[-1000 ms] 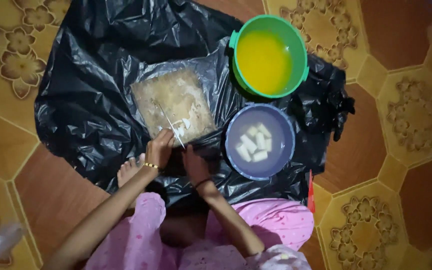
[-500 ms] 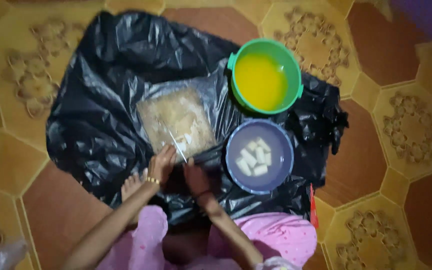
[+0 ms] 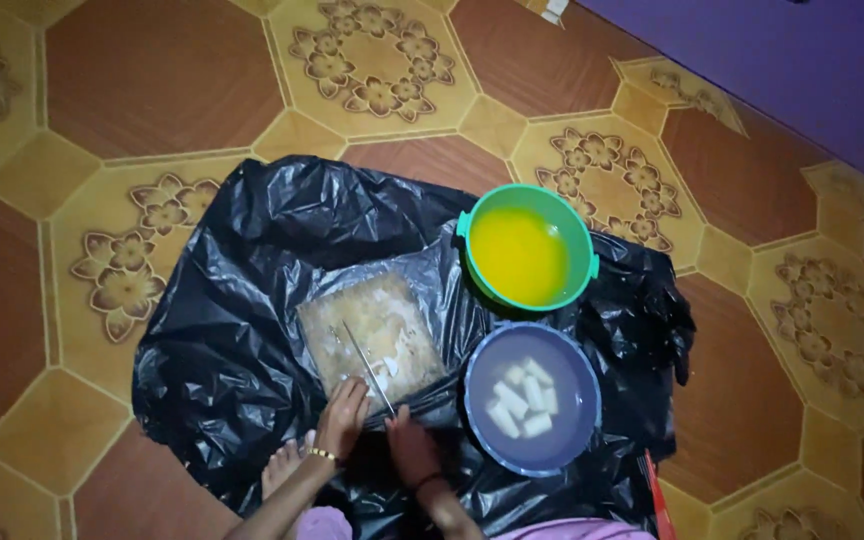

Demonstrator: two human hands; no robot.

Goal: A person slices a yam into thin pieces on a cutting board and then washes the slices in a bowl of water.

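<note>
Hands at the near edge of a clear plastic sheet laid over black plastic on a tiled floor.
Left hand [image 3: 340,420], fingers curled loosely, rests just left of a knife [image 3: 369,368], which slants up and away from it across the clear sheet [image 3: 372,335] with pale shavings on it; whether it grips the handle cannot be told. Right hand [image 3: 412,452], knuckles up and half closed, lies just beside it on the black plastic [image 3: 242,330]. Right of this hand stands a blue bowl [image 3: 532,398] holding white pieces in water; beyond it, a green bowl [image 3: 526,247] of yellow liquid.
</note>
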